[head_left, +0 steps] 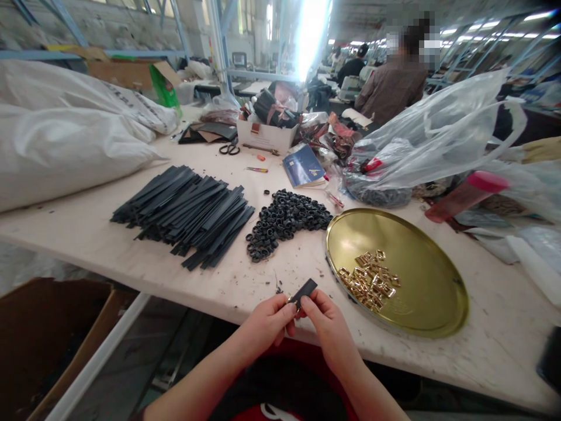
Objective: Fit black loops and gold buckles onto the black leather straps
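At the near edge of the pale table (280, 279), 2 bare hands meet, the left hand (275, 316) and the right hand (326, 318) pinching 1 short black strip (305, 291) between thumbs and fingers. Its free end points up and away; a glint of gold shows by the fingertips, too hidden to name. The 2-handed pinch probably keeps so small a piece steady and in sight.

Just beyond lies a heap of small black loops (291, 216), with a bundle of flat dark strips (184, 207) to its left, mostly aligned, perhaps so that each lifts away easily. To the right, gold metal frames (372, 280) sit in a round brass-coloured tray (421, 298), whose rim likely stops them scattering. Farther back, seemingly pushed aside for elbow room, are scissors (229, 149), a blue booklet (304, 166) and a white box (266, 137).
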Available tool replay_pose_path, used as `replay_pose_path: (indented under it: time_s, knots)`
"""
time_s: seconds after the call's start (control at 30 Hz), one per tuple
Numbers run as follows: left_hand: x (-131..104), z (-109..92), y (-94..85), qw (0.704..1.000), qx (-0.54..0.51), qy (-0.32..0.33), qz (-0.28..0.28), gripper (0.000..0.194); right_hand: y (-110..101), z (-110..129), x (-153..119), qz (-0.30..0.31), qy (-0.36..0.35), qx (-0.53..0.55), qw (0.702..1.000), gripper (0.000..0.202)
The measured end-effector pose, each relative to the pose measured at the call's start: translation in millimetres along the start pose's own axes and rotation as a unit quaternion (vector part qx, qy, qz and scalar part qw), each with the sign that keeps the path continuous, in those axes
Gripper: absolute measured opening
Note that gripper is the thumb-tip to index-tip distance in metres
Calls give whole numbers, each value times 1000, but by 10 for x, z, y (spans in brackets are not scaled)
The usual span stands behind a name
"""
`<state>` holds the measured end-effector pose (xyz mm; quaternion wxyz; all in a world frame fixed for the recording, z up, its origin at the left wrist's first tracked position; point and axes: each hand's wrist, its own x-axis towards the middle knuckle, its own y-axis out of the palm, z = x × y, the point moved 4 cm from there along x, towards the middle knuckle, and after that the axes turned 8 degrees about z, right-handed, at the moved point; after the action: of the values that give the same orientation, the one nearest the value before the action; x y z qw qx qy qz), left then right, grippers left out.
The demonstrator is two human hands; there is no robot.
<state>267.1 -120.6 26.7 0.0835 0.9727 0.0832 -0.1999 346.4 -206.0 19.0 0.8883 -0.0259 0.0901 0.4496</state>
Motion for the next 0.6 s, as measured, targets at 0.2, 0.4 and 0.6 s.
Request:
replay_pose_path:
  time_s: [0.2,0.4,0.6]
  knots:
    - [2,92,-13,999,27,-12,-23,29,-40,63,-94,-24,-129,-195,972,10]
    - [-54,108,-1,997,64,-16,-26,25,-57,-92,-68,7,-1,-29,1000,25]
    - [-114,93,6,998,63,-18,-18,28,37,-56,-134,67,51,77,993,22]
